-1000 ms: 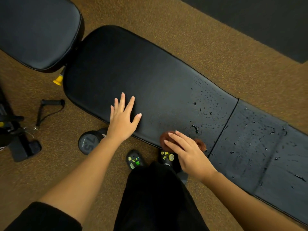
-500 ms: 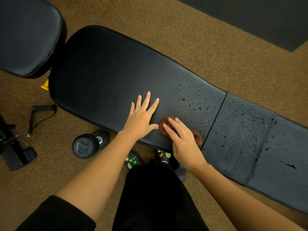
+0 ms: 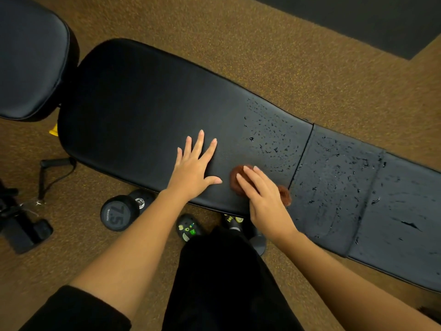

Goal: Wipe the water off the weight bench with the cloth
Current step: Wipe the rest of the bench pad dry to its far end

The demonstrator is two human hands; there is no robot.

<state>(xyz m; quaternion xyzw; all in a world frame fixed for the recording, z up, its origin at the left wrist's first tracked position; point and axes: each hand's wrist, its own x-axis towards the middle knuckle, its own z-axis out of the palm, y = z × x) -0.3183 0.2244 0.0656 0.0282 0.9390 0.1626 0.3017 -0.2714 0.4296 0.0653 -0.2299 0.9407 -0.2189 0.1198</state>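
Cloth (image 3: 235,179) is pressed under straight fingers of the right hand (image 3: 265,199), left hand (image 3: 193,170) is laid flat and empty on bench (image 3: 143,103); water (image 3: 274,139) may be smeared, being widely scattered.

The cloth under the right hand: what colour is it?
Reddish brown cloth, head view.

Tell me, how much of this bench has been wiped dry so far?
The wide left part of the bench looks dry and matte, where the left hand rests flat. The right hand presses the brown cloth on the near edge, beside the wet patch. Left to do: the water drops just right of the cloth and across the end section beyond the seam.
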